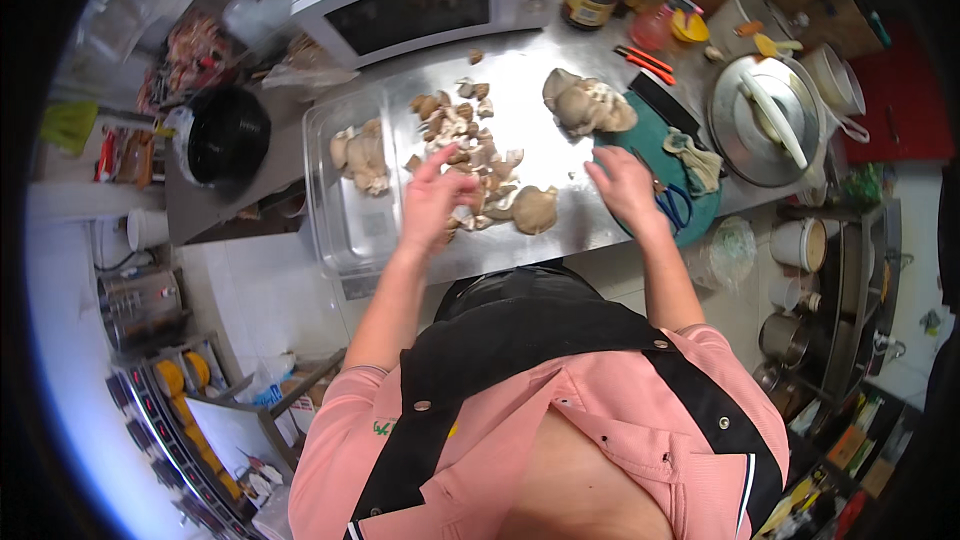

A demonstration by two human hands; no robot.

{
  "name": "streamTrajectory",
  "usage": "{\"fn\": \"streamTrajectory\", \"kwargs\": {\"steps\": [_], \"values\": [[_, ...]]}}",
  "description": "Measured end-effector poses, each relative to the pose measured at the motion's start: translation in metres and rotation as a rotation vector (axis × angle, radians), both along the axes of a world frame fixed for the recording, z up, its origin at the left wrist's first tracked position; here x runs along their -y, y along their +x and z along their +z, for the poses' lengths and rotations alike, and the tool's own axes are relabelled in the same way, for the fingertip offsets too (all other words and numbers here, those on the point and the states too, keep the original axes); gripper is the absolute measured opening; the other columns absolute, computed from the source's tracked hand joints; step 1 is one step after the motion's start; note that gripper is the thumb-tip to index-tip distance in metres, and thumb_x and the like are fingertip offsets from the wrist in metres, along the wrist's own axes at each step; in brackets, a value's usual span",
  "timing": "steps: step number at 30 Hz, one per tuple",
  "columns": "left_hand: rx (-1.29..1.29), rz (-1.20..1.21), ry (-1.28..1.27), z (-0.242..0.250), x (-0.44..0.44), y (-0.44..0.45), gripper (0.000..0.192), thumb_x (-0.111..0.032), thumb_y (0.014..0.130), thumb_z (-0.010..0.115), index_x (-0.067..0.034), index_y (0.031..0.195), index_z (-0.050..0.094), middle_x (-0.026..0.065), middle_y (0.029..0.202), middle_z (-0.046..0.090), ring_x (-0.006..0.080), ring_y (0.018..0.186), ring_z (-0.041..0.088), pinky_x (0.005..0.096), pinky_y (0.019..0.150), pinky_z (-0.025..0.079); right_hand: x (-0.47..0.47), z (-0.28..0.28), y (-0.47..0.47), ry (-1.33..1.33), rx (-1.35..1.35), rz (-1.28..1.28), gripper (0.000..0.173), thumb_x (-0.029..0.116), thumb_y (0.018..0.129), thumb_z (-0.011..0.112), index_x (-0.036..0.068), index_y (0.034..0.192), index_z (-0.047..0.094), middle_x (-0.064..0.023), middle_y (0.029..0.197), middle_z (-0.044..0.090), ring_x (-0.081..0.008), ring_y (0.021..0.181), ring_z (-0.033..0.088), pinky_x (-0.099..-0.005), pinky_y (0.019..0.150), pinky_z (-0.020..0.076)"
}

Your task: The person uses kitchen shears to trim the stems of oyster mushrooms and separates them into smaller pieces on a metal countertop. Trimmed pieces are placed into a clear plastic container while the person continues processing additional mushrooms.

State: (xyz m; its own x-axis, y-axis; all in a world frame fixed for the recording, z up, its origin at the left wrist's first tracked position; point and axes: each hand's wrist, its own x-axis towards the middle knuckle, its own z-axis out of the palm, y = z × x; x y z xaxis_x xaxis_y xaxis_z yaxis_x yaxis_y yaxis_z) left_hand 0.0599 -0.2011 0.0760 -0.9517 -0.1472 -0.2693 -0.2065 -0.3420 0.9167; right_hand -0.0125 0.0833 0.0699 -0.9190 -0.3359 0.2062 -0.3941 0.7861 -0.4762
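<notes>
My left hand (439,195) is over the left edge of a heap of mushroom pieces (469,135) on the steel worktop (517,101), fingers apart; whether it touches them is unclear. A large mushroom cap (535,210) lies at the heap's near right. My right hand (622,184), fingers apart and holding nothing, is at the left edge of a round green cutting board (701,217). Blue-handled scissors (675,206) and a cloth glove (691,157) lie on that board. A mushroom cluster (585,103) sits beyond my right hand. More mushrooms (361,154) lie in the clear plastic tub (319,225) at left.
A white microwave (427,0) stands behind the heap. A black-bladed cleaver (664,106) and an orange-handled cutter (646,64) lie near the board. At right is a pot with a metal lid (731,120); at left, a black bowl (229,135). Jars and bottles stand at the back right.
</notes>
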Motion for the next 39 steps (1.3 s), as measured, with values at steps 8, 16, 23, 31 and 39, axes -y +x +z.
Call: {"fn": "streamTrajectory", "kwargs": {"steps": [8, 16, 23, 31, 39], "values": [[0.289, -0.449, 0.967, 0.003, -0.144, -0.036, 0.054, -0.045, 0.094, 0.039, -0.011, 0.136, 0.033, 0.0084, 0.136, 0.040, 0.0225, 0.119, 0.043, 0.0334, 0.099, 0.036, -0.009, -0.013, 0.002, -0.035, -0.209, 0.289, 0.049, 0.037, 0.072, 0.065, 0.012, 0.114, 0.058, -0.0172, 0.126, 0.047, -0.0394, 0.115, 0.044, -0.0491, 0.097, 0.0344], [0.112, -0.191, -0.442, -0.036, -0.103, -0.072, 0.031, -0.010, 0.082, 0.061, -0.002, 0.111, 0.058, 0.0076, 0.092, 0.063, 0.0097, 0.081, 0.057, 0.0233, 0.069, 0.046, -0.101, -0.080, -0.084, -0.316, 0.311, -0.388, 0.060, 0.039, 0.075, 0.067, -0.002, 0.116, 0.052, -0.0180, 0.106, 0.059, -0.0239, 0.077, 0.063, -0.0341, 0.070, 0.0495], [-0.092, -0.158, -0.928, -0.060, -0.125, -0.096, 0.041, -0.015, 0.076, 0.065, -0.003, 0.114, 0.057, 0.0160, 0.113, 0.056, 0.0273, 0.099, 0.058, 0.0321, 0.078, 0.049, -0.074, -0.095, -0.140, -0.454, 0.823, -0.465, 0.062, 0.031, 0.072, 0.066, -0.001, 0.122, 0.046, -0.0138, 0.095, 0.061, -0.0186, 0.069, 0.062, -0.0297, 0.050, 0.0520], [-0.385, -0.246, -1.375, -0.070, -0.204, -0.162, 0.062, -0.023, 0.071, 0.067, -0.013, 0.128, 0.046, 0.0163, 0.134, 0.039, 0.0393, 0.126, 0.032, 0.0482, 0.102, 0.030, -0.065, -0.090, -0.169, -0.211, 0.779, -0.346, 0.033, 0.026, 0.069, 0.064, -0.002, 0.086, 0.065, -0.0195, 0.081, 0.065, -0.0248, 0.063, 0.066, -0.0355, 0.054, 0.0536], [-0.322, -0.382, -1.573, -0.086, -0.208, -0.177, 0.057, -0.025, 0.077, 0.063, -0.017, 0.131, 0.044, 0.0088, 0.138, 0.038, 0.0343, 0.127, 0.033, 0.0541, 0.101, 0.028, -0.069, -0.076, -0.182, 0.163, 0.482, -0.131, 0.032, 0.024, 0.065, 0.064, 0.002, 0.088, 0.067, -0.0202, 0.091, 0.064, -0.0334, 0.088, 0.062, -0.0396, 0.079, 0.0487]]}}
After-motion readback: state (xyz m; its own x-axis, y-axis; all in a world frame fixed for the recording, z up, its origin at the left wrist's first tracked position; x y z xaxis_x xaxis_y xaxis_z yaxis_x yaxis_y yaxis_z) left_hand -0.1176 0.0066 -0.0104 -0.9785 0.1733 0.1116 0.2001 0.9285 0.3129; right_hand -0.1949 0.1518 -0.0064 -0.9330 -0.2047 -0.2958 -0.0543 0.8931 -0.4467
